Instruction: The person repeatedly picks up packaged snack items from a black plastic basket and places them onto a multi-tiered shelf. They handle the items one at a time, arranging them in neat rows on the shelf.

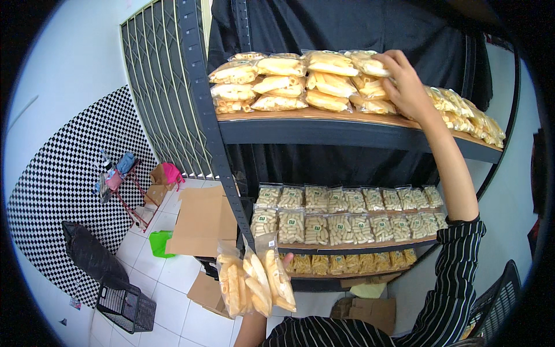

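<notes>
Right hand [404, 81] on shelf packets [329, 81]; left hand [284, 261] holds snack bags [254, 280].

The person wears a dark shirt with thin white stripes; its right sleeve [457, 272] is pushed up, forearm bare.

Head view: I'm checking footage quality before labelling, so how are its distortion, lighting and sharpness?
Head view: strong fisheye, with the shelf post and top shelf bowing and black corners around the round image; lighting is even indoor light, with the black cloth backdrop very dark; the right hand on the stacked snack bags and the bags in the left hand look reasonably sharp.
</notes>
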`<state>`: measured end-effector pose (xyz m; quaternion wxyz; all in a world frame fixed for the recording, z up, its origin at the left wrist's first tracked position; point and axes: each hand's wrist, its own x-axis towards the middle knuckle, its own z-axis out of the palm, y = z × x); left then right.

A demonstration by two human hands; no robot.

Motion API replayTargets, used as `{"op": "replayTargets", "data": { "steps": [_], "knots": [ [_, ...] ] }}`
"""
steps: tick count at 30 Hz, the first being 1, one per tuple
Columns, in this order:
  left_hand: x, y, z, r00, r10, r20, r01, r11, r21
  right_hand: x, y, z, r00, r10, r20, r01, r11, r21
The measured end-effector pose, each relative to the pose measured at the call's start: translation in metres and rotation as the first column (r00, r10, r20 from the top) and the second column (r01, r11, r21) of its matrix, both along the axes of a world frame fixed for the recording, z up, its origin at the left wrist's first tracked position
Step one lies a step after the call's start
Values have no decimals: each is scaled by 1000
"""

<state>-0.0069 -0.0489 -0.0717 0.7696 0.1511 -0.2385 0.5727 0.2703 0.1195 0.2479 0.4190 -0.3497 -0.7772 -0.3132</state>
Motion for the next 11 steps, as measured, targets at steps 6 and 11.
{"op": "replayTargets", "data": {
  "steps": [6, 11],
  "knots": [
    [-8, -2, -33, 996, 16, 93, 15, 946, -325, 7, -1, 9, 991, 22, 130, -7, 993, -115],
    [-17, 2, -56, 493, -202, 846, 625, 759, -183, 5, -7, 11, 987, -31, 160, 42, 997, -66]
  ]
}}
